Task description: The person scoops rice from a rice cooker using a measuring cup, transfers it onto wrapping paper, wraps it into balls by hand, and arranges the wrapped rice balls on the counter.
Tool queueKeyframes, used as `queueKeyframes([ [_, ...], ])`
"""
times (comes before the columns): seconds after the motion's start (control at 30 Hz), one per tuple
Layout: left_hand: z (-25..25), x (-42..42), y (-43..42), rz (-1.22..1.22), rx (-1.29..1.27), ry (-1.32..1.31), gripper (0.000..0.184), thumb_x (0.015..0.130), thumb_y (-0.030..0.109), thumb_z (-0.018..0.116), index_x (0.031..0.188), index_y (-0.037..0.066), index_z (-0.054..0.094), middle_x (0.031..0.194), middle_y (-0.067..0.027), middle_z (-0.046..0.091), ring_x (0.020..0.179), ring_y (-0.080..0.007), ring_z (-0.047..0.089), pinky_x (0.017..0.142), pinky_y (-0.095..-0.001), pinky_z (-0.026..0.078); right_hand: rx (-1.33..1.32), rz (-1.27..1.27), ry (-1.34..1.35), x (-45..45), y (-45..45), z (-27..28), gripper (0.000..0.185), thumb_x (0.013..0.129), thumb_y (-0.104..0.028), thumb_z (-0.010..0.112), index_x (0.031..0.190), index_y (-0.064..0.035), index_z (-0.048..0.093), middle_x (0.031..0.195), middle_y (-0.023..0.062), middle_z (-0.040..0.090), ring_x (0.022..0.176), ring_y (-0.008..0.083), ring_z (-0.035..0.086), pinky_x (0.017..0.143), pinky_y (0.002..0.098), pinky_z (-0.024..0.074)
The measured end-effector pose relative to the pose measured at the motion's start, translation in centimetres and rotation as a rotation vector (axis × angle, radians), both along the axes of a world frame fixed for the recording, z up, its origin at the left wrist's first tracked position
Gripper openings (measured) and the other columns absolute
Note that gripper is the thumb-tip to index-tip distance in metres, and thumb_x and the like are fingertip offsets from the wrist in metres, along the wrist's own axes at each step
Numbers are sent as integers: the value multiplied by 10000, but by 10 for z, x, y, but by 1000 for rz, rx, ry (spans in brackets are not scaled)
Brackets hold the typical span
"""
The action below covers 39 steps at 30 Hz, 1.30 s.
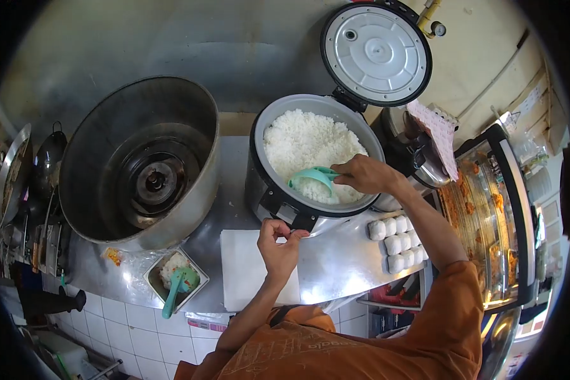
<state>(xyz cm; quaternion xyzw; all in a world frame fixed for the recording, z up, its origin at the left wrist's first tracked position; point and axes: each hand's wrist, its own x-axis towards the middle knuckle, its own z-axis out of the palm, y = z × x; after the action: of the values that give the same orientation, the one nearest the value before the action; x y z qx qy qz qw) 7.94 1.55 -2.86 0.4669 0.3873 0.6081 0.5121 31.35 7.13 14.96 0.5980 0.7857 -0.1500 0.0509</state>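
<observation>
White rice [307,142] fills much of a large rice cooker [256,183], whose round lid [377,54] stands raised behind it. My right hand [368,174] is closed on the handle of a green scoop [313,177], and the scoop rests in the rice near the front of the pot. At the cooker's front edge, my left hand [280,248] has its thumb and fingertips against the black front latch. White paper sheets [239,269] lie on the metal counter beside my left forearm.
A big empty metal pot [136,161] stands at the left. Near the front edge sits a square container [196,294] with rice and another green scoop [173,294]. Wrapped white portions [396,244] line the counter at right, by a glass food case [481,221].
</observation>
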Motion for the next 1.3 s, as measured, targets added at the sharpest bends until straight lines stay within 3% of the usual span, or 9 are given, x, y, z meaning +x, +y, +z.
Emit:
queueKeyframes([
  [0.1,7,-6,3,-4,65,68,424,669,-54,887,804,66,503,758,4,510,649,-77,497,600,-246,465,87,80,92,17,8,-15,346,985,-309,603,1173,-32,689,808,227,701,797,403,702,796,471,547],
  [0.23,10,-6,7,-40,31,72,434,684,-42,892,803,69,490,742,7,504,644,-70,491,604,-245,476,129,-86,-224,-39,-20,12,367,986,-300,600,1224,-33,680,808,241,693,799,415,687,760,492,530],
  [0.5,17,-13,6,-60,53,173,414,709,-84,847,803,64,472,734,9,492,642,-64,479,597,-244,491,49,67,-170,-21,-11,38,358,989,-301,586,1182,-21,699,842,246,697,802,400,687,800,460,533],
  [0.6,16,-13,8,-66,50,164,414,700,-83,846,788,65,469,725,8,488,644,-66,483,593,-246,490,-226,-93,-53,-31,14,41,365,984,-301,596,1174,-12,713,829,250,697,756,375,682,776,427,520],
  [0.63,15,-12,8,-61,50,140,420,703,-69,854,781,69,465,716,11,490,644,-64,485,592,-251,487,-208,-34,22,-20,23,25,372,987,-324,601,1182,-34,728,710,176,678,647,286,655,671,387,510],
  [0.83,16,-14,7,-81,31,149,443,694,36,921,786,70,488,715,17,511,637,-68,494,599,-242,480,-536,-313,263,7,40,-2,438,995,-386,594,832,5,706,586,25,522,482,115,481,463,320,415],
  [1.03,15,-20,7,-127,32,190,409,734,94,917,815,68,517,728,19,532,658,-66,515,623,-239,486,-435,-330,217,0,23,0,465,995,-390,603,728,-9,622,636,27,558,473,109,468,455,315,398],
  [1.23,-20,-60,-7,-264,-40,170,288,831,65,838,906,45,560,791,7,595,727,-60,567,672,-233,507,-271,-579,634,-15,-34,29,400,1010,-331,613,761,-18,604,662,23,547,481,88,446,436,287,359],
  [1.3,-52,-92,-9,-309,-58,281,235,845,66,807,944,35,597,842,-45,641,755,-118,620,684,-263,524,-273,-722,899,-36,-70,28,368,1020,-307,611,799,-11,608,672,20,538,466,69,433,403,251,310],
])
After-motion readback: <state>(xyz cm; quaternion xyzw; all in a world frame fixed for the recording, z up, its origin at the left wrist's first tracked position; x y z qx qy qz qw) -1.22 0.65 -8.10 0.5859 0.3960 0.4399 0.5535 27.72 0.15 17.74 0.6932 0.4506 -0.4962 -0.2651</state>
